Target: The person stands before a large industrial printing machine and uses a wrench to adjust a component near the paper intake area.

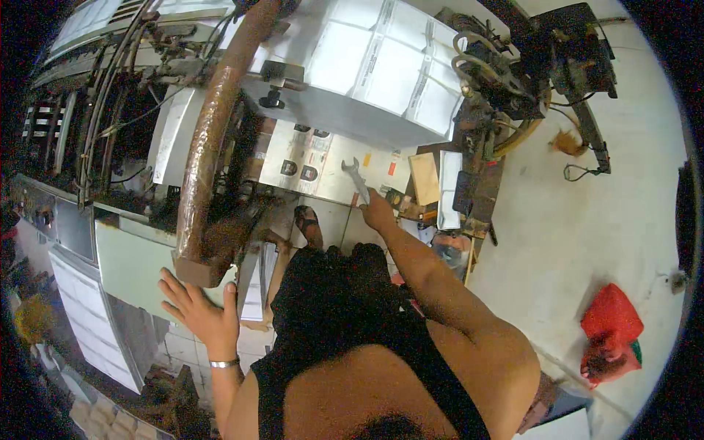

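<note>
Light fell unevenly, from above | paper (348, 37) looked brightest, its side shaded | roller (199, 161) showed streaky glare | clothing (330, 301) sank near black | grain speckled dark areas | fine detail was soft | rim went black, straight edges bowed

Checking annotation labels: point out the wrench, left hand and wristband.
Wrench (358, 181), head view, middle of its shaft.
Left hand (205, 314), head view, back of the hand.
Wristband (224, 363), head view, middle of the band.

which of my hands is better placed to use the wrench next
Probably the right: your right hand grips the wrench, its open end pointing away from your body. Your left hand holds no tool and is spread open near the lower end of the brown bar.
</note>
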The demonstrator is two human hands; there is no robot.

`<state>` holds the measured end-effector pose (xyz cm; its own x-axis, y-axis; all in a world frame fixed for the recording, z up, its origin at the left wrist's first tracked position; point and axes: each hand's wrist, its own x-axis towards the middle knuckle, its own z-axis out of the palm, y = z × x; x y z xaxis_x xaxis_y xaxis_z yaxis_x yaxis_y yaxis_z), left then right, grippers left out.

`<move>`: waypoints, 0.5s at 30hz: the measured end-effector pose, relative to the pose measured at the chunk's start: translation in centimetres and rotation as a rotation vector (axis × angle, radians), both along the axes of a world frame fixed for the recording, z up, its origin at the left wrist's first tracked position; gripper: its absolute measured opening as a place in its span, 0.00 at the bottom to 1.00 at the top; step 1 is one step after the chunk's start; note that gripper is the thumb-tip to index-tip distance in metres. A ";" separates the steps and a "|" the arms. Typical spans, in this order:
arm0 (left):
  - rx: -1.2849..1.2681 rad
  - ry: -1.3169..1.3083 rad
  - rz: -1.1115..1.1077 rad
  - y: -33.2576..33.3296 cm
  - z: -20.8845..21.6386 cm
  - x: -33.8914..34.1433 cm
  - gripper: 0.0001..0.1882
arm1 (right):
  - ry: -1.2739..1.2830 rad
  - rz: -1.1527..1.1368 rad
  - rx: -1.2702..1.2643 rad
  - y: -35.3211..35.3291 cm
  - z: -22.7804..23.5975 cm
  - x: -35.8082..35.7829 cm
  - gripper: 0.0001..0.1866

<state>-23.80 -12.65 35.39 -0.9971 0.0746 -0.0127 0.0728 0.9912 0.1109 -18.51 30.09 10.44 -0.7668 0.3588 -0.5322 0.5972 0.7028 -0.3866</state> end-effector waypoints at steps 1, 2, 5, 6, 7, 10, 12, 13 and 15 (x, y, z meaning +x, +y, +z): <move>-0.006 -0.003 0.002 0.0 0.0 0.0 0.41 | 0.111 0.005 -0.007 0.0 -0.5 -0.3 0.37; -0.013 -0.007 0.004 0.0 -0.1 0.1 0.42 | 0.084 -0.004 0.030 -0.2 -1.2 -0.7 0.37; -0.025 0.014 -0.008 -0.2 -0.3 0.1 0.44 | 0.071 0.036 0.122 -1.5 -0.9 -2.3 0.39; -0.027 0.015 -0.002 -0.2 -0.5 0.2 0.45 | 0.111 0.101 0.139 -1.7 0.1 -2.5 0.40; -0.029 0.016 0.003 -0.3 -0.5 0.3 0.46 | 0.151 0.166 0.156 -2.0 0.9 -2.5 0.40; -0.013 0.001 0.011 0.1 -0.4 -0.3 0.47 | 0.166 0.191 0.047 -2.5 1.9 -1.5 0.41; 0.002 -0.009 0.027 0.3 -0.1 -0.3 0.48 | 0.210 0.254 0.111 -3.2 1.5 0.6 0.39; 0.008 -0.011 0.033 0.4 0.0 -0.2 0.48 | 0.234 0.286 0.143 -3.4 1.1 1.7 0.38; 0.020 -0.018 0.056 0.4 0.3 0.1 0.49 | 0.164 0.273 0.022 -3.5 0.6 3.2 0.36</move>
<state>-23.69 -12.21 35.67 -0.9994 0.0190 -0.0294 0.0150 0.9912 0.1316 -15.32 26.58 11.01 -0.9113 0.1383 -0.3877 0.3164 0.8379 -0.4447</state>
